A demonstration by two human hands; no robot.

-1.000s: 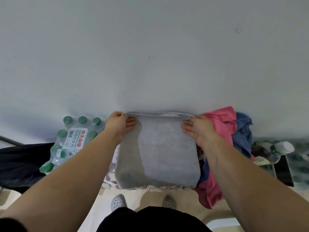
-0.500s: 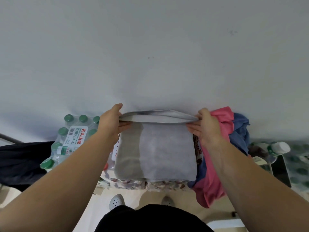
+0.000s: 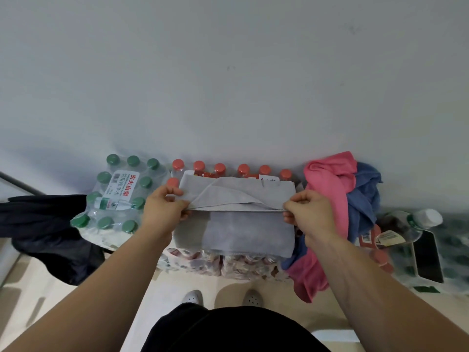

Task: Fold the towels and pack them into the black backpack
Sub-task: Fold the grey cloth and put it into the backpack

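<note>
Folding | grey rectangular terry towel (image 3: 243,232) lies atop the shrink-wrapped pack of red-capped bottles (image 3: 228,262), long axis left-to-right | left hand (image 3: 162,209) and right hand (image 3: 309,214) each pinch one end of its lifted fold, equally near.

Plain pale wall (image 3: 228,72) fills my view ahead, evenly lit; below me, beige floor (image 3: 45,308); shrink-wrapped green-capped bottles (image 3: 119,196) and red-capped bottles (image 3: 243,169) stand against the wall's foot.
</note>
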